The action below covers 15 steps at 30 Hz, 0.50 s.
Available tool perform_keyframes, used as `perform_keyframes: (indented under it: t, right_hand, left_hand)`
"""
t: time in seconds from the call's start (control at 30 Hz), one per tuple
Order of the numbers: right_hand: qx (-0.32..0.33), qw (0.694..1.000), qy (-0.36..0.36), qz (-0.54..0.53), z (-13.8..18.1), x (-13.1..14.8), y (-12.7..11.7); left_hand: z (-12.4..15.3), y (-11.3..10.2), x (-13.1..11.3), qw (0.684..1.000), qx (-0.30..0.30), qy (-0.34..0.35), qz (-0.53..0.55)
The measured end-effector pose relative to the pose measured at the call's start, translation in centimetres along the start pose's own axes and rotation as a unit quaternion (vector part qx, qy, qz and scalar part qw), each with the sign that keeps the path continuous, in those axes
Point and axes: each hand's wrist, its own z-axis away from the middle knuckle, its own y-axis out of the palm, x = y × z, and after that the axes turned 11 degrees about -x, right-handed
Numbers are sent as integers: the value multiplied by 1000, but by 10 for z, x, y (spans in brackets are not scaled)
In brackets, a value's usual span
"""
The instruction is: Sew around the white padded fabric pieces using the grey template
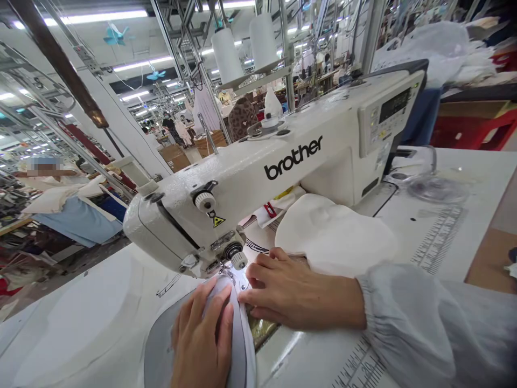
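My left hand (204,328) lies with its fingers stretched out on a smooth grey rounded panel (159,337). White fabric (250,358) shows along the right edge of this panel. On the other side of the needle area, my right hand (293,291) has its fingers bent, with the fingertips at the white fabric's edge. Part of its grip is hidden beneath the hand. The panel's far tip reaches the presser foot (228,272) of a white sewing machine (242,167), where a small lamp lights the spot.
White cut pieces (331,231) lie under the machine arm, and a broad white piece (76,318) covers the left side. A clear round dish (438,186) rests near printed rulers (440,237). Thread cones (228,56) stand above. Red crates (472,126) are at the right; another person's station lies left.
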Motion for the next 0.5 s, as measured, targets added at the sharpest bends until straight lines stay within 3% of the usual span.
perform_keyframes:
  t: [0.37, 0.5]
  right_hand:
    - [-13, 1000, 8, 14, 1, -1, 3]
    - [-15, 1000, -11, 10, 1, -1, 1]
  left_hand:
    - [3, 9, 1, 998, 2, -50, -27]
    - [4, 5, 10, 999, 53, 1, 4]
